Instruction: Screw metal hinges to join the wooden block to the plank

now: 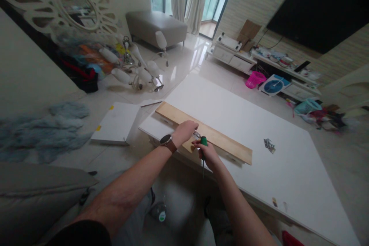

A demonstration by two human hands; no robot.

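A long pale wooden strip (221,138) lies across the near left part of a big white board (259,123). My left hand (186,130), with a watch on the wrist, is curled over the strip's near edge and pinches a small metal piece (196,135). My right hand (206,153) is closed round a green-handled screwdriver (203,142); its thin shaft points down past the board's edge. The two hands almost touch.
A small heap of metal fittings (269,145) lies on the board to the right. A smaller white panel (117,123) rests on the floor at left, beside a blue-grey rug (43,130). A chandelier (135,69) lies on the floor beyond.
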